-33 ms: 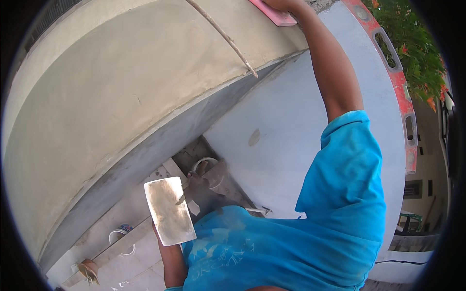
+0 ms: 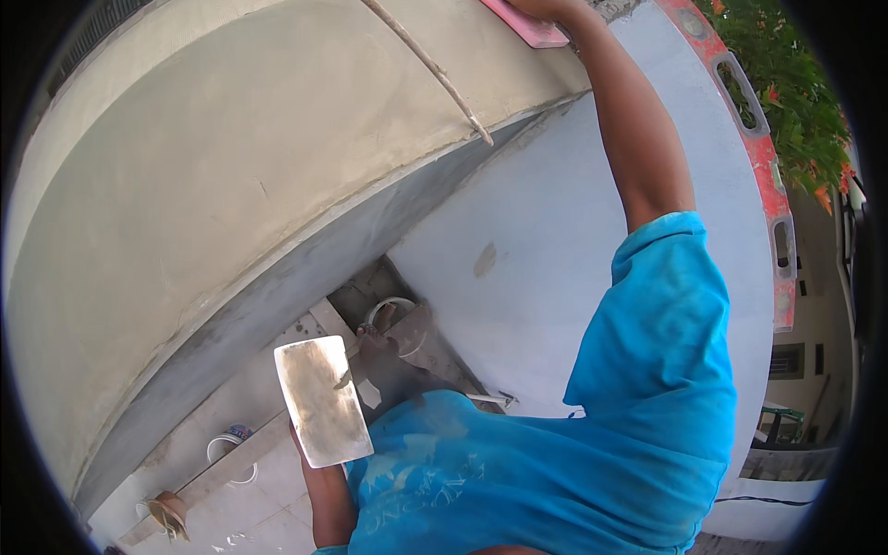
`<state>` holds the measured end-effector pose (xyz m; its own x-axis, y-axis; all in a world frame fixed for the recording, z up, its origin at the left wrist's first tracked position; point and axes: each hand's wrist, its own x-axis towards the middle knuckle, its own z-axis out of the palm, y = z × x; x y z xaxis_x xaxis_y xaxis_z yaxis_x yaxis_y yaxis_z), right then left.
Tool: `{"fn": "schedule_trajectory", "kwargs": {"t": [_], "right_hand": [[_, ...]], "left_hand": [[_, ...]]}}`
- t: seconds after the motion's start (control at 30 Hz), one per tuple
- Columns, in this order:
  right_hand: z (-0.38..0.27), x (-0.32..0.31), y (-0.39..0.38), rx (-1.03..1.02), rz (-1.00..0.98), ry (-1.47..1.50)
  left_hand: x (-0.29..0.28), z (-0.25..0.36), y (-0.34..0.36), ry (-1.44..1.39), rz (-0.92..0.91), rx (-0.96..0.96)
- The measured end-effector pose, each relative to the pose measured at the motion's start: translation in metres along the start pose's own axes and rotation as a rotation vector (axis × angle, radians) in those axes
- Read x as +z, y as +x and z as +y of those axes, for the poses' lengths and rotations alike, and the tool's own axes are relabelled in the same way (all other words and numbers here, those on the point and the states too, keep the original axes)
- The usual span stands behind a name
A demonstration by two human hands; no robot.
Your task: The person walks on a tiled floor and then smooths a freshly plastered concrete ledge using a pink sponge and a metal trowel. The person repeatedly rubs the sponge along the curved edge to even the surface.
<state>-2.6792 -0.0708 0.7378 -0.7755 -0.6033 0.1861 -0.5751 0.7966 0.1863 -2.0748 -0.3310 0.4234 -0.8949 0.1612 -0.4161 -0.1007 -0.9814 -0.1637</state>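
Observation:
My left hand (image 2: 298,444), mostly hidden, holds a white rectangular hawk (image 2: 324,402) from below, in front of my blue shirt. Grey-brown plaster is smeared over the hawk's face. At the top edge my right hand (image 2: 548,8) is closed on a pink plastering float (image 2: 534,28), partly cut off by the frame. The float lies against the beige plastered surface (image 2: 250,157), close to its right end. A thin wooden stick (image 2: 430,69) crosses that surface left of the float.
A red spirit level (image 2: 763,171) stands along the pale wall (image 2: 546,222) edge at right. Below are a white bucket (image 2: 407,344) by my feet, another bucket (image 2: 220,450), a brown container (image 2: 168,511) and a plank (image 2: 208,476). Leafy plants (image 2: 786,83) grow beyond the level.

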Motion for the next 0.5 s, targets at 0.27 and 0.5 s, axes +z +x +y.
{"fn": "schedule_trajectory", "kwargs": {"t": [0.27,0.5], "right_hand": [[-0.032,-0.043,-0.108,0.031,-0.037,0.084],[-0.029,-0.09,-0.171,0.256,0.001,0.284]], "left_hand": [[-0.001,0.001,0.002,-0.003,-0.007,0.028],[0.001,-0.001,0.001,-0.006,-0.011,0.033]]}}
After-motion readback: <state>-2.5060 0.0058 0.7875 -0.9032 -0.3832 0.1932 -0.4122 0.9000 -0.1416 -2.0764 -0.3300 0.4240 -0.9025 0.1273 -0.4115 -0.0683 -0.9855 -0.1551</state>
